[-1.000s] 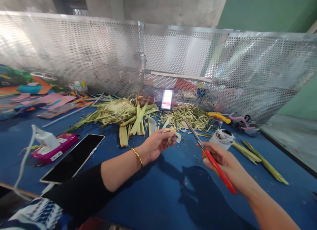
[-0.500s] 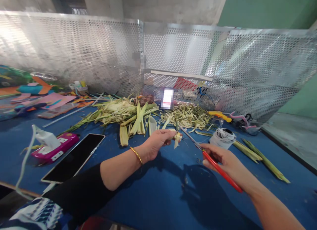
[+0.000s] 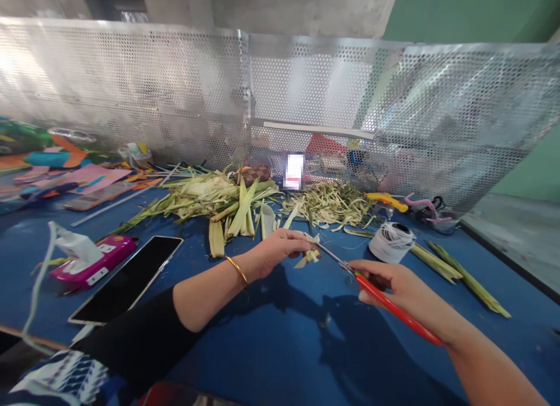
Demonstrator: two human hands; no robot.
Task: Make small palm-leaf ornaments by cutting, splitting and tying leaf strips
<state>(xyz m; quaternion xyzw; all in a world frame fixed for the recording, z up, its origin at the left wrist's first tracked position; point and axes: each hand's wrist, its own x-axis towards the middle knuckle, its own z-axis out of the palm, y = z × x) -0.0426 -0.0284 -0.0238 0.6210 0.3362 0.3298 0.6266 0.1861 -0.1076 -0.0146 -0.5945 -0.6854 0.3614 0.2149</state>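
Scissors (image 3: 335, 256) closer than moment ago — now touching or nearly touching husk piece (image 3: 312, 256), within cutting reach. Left hand (image 3: 280, 251) pinches piece above surface (image 3: 262, 347), fingertips closed; right hand (image 3: 396, 283) wrapped round scissors.

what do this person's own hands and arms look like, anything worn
The ungloved left hand has a slim gold-coloured bangle at its wrist; further up, a plain black fabric sleeve covers the arm, with blue-and-white patterned cloth beside it. The ungloved right hand has no bangle, and no sleeve shows on its forearm.
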